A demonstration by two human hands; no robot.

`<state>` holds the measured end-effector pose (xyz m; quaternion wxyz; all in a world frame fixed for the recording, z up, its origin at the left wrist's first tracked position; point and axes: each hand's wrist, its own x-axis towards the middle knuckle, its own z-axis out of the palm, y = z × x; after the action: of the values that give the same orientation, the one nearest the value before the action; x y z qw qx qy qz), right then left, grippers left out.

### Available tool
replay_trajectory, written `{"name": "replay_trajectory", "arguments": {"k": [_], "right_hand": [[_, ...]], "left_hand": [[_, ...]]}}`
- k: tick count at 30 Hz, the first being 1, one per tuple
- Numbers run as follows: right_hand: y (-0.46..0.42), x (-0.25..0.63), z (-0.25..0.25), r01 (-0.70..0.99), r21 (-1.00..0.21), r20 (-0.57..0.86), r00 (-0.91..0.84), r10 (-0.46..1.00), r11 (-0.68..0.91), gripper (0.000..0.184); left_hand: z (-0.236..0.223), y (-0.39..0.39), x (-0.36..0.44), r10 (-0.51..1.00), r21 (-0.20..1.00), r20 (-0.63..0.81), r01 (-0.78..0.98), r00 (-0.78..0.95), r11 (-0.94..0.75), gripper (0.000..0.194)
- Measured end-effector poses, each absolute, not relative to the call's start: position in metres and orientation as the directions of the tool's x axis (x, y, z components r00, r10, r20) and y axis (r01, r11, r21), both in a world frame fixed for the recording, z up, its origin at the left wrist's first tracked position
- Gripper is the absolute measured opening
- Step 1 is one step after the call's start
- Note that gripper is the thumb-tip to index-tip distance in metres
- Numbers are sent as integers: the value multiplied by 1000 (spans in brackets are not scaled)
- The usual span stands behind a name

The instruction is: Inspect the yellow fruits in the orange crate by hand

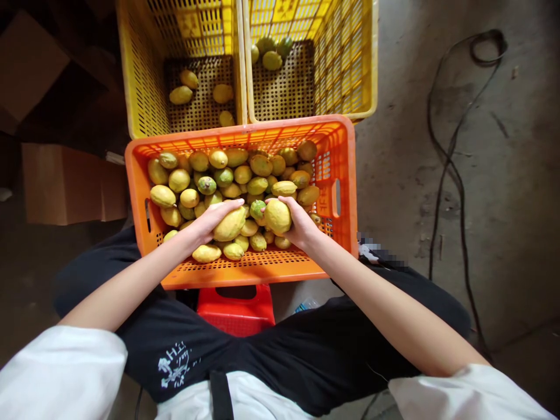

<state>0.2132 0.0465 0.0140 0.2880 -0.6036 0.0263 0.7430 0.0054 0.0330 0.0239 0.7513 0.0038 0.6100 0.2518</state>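
Observation:
An orange plastic crate (245,278) stands in front of me, with many yellow and greenish lemons (261,165) spread over its bottom. My left hand (214,220) is closed round a large yellow lemon (230,224), thumb along its top. Close by on the right, my right hand (300,224) grips another yellow lemon (277,216) from its right side. Both held lemons are just above the pile, a short gap apart. A greener lemon (258,209) shows between them. The fingers beneath each held lemon are mostly hidden.
Behind the orange crate stand a left yellow crate (146,76) with several yellow lemons and a right yellow crate (345,70) with several greener ones. A red stool (236,318) is between my legs. Cardboard boxes (65,184) lie left; a black cable (450,157) runs across the floor right.

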Motion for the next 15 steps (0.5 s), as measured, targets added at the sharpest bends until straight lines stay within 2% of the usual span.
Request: {"name": "replay_trajectory", "arguments": {"k": [3, 6, 9, 12, 15], "right_hand": [[46, 211, 13, -461, -271, -924, -120, 362, -845, 19], [46, 212, 12, -469, -223, -936, -140, 322, -854, 26], [46, 215, 12, -476, -235, -923, -164, 348, -848, 20], [45, 216, 12, -463, -285, -901, -169, 400, -839, 22], [45, 215, 14, -435, -309, -889, -185, 420, -846, 22]], "left_hand": [[20, 32, 4, 422, 358, -900, -361, 113, 861, 29], [14, 32, 2, 419, 360, -901, -345, 112, 867, 23], [10, 33, 0, 372, 295, -917, -380, 146, 877, 21], [11, 35, 0, 315, 213, -932, -434, 178, 875, 22], [15, 37, 3, 286, 193, -943, -425, 168, 884, 24]]}}
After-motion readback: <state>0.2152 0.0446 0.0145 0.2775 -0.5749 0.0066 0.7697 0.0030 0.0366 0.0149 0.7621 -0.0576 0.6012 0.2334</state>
